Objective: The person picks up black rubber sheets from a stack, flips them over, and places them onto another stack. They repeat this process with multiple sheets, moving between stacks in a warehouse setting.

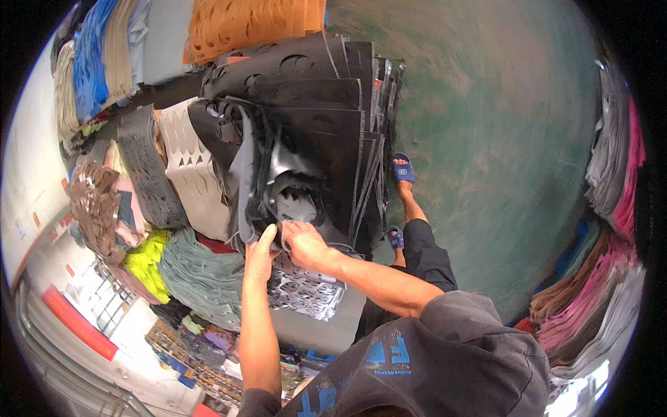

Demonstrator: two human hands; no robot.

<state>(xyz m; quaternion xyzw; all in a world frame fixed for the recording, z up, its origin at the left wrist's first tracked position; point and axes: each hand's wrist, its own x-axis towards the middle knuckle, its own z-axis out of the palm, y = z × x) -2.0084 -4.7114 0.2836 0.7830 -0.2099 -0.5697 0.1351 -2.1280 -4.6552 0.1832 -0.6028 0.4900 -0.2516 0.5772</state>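
Note:
A thick pile of black sheets [313,139] with curved cut-outs lies in front of me, looking like leather or synthetic material. The top sheet is lifted and creased into a glossy fold [285,163]. At the fold's near end, my left hand [258,256] is closed on the sheet's edge, thumb up and other fingers mostly hidden behind it. Close beside it, my right hand [303,244] grips the same black sheet with bent fingers. Below my hands hangs a whitish-grey sheet full of cut-outs [306,290].
Left of the pile hang a cream cut-out sheet [194,167], a dark grey one [147,163] and grey-green sheets [201,271]. An orange stack [253,28] stands at the far side. Green floor [493,139] spans the right, with pink and grey piles [583,299] along the edge.

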